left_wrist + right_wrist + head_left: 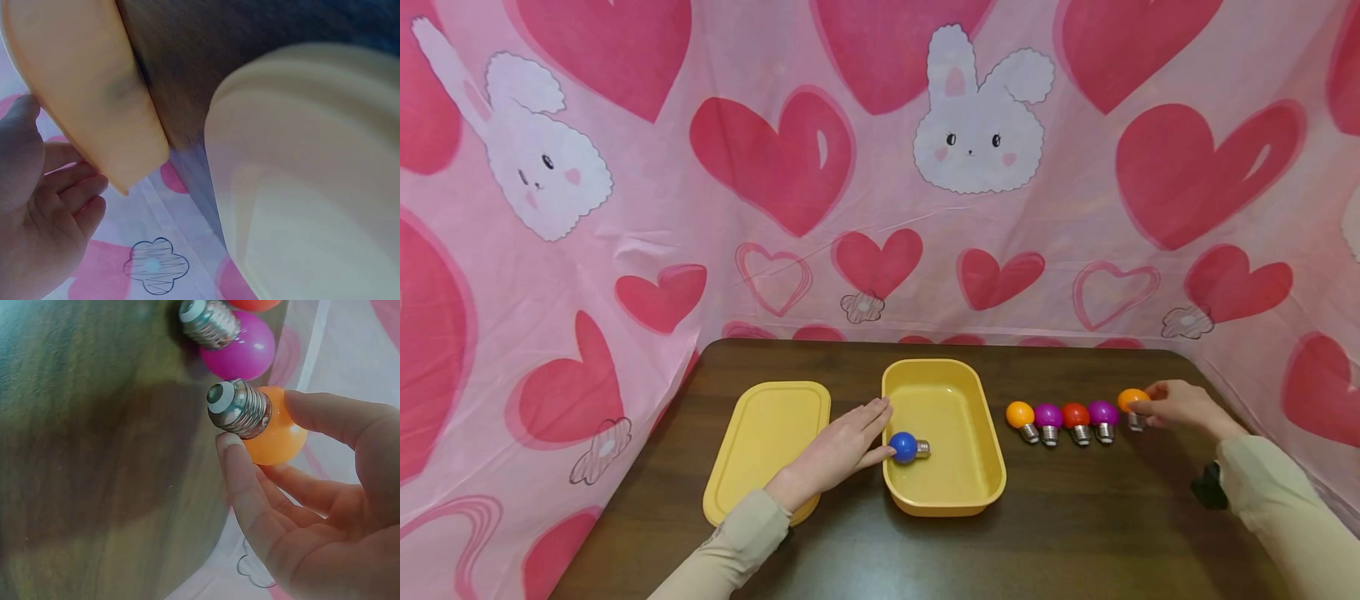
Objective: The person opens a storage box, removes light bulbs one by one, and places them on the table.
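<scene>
In the head view a yellow plastic box (pixel 993 467) stands without its lid, a blue light bulb (pixel 903 447) lying inside by the left wall. My left hand (pixel 842 446) rests at the box's left rim, fingers mostly straight; the left wrist view shows thumb and fingertips along the edge of the box wall (pixel 81 81). At the right, my right hand (pixel 1180 407) pinches an orange light bulb (pixel 1132 401) by its globe. The right wrist view shows thumb and fingers around this orange bulb (pixel 284 434), its metal screw base pointing out from them.
A row of bulbs lies right of the box: another orange bulb (pixel 1020 414), a purple one (pixel 1048 416), a red one (pixel 1076 415) and a second purple one (pixel 1103 413). The yellow lid (pixel 767 442) lies left of the box on the dark wooden table (pixel 1075 533). A pink heart-print cloth (pixel 880 200) hangs behind.
</scene>
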